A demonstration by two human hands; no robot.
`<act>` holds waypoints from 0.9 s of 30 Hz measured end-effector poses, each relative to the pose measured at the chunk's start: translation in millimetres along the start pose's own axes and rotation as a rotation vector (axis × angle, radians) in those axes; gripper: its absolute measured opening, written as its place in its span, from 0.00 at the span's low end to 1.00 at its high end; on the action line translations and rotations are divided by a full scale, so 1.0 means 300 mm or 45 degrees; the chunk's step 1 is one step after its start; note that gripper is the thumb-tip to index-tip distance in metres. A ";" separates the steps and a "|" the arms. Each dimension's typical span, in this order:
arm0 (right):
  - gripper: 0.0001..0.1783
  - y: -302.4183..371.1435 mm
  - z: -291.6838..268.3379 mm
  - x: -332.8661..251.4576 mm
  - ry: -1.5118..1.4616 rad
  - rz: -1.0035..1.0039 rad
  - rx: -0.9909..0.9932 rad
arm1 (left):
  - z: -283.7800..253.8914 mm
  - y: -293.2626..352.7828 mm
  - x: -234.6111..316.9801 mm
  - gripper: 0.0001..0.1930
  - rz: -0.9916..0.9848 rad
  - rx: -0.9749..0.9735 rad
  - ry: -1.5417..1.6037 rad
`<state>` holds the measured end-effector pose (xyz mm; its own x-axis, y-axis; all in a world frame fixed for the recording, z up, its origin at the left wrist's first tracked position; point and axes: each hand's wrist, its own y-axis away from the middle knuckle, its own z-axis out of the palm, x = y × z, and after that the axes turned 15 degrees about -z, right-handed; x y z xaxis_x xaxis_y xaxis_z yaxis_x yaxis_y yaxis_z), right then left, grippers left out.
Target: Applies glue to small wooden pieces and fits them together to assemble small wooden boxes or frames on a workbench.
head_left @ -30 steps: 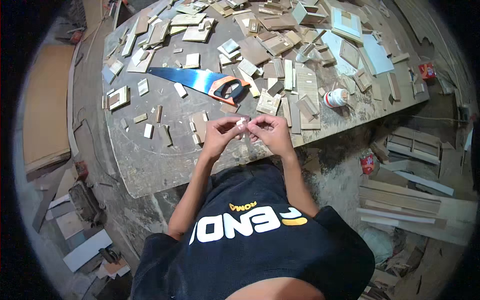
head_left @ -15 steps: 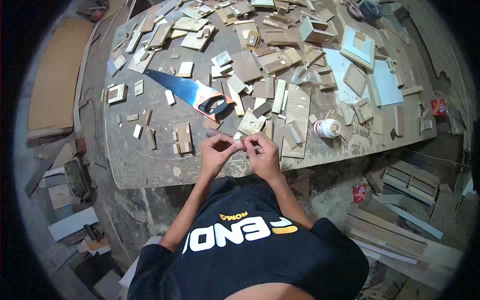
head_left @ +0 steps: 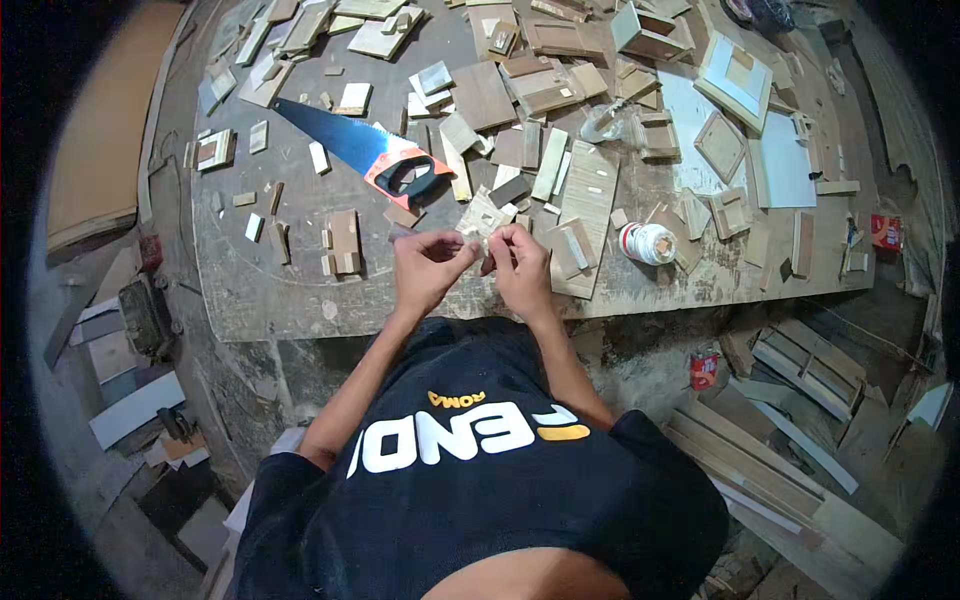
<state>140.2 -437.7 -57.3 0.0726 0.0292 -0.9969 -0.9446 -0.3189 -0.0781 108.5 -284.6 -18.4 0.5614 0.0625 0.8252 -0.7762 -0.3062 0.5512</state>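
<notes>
Near the table's front edge my left hand (head_left: 428,275) and my right hand (head_left: 522,272) are close together, thumbs and forefingers pinched. A small brown piece (head_left: 487,266), apparently wood, shows beside my right fingertips. What my left fingers pinch is too small to make out; a dull purplish-brown piece (head_left: 402,233) shows behind that hand. Just beyond my hands lies a pale, rough wooden piece (head_left: 484,212). A handsaw (head_left: 345,142) with an orange and black handle lies flat beyond my left hand. To the right of my right hand is a white bottle (head_left: 647,243) with a red band.
Wood offcuts and small assembled blocks cover much of the worktable (head_left: 290,310). Right of my hands lies a long wooden board (head_left: 590,205); a pale open box (head_left: 650,32) stands at the far right. Planks (head_left: 760,455) and a red packet (head_left: 704,370) are below the right edge.
The whole view has shifted, so the table sits higher in the picture. My hands stay together, but their fingertips have drawn slightly apart and the white bit between them no longer shows clearly.
</notes>
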 end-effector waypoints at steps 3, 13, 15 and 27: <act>0.06 -0.023 -0.005 0.016 -0.194 0.126 0.043 | -0.029 -0.021 -0.006 0.11 -0.079 -0.005 -0.198; 0.05 -0.152 -0.129 -0.039 -0.164 -0.122 -0.498 | -0.076 -0.058 0.011 0.07 -0.206 -0.564 0.055; 0.04 -0.173 -0.136 -0.059 -0.160 -0.217 -0.617 | -0.080 -0.057 0.003 0.07 -0.192 -0.612 0.113; 0.03 -0.113 -0.109 -0.052 0.004 -0.408 -0.360 | -0.060 -0.035 -0.013 0.06 -0.157 -0.579 0.215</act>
<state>181.5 -458.4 -39.1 0.3495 0.1663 -0.9221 -0.7491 -0.5416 -0.3816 109.3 -264.6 -25.1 0.6319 0.2366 0.7380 -0.7744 0.1557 0.6132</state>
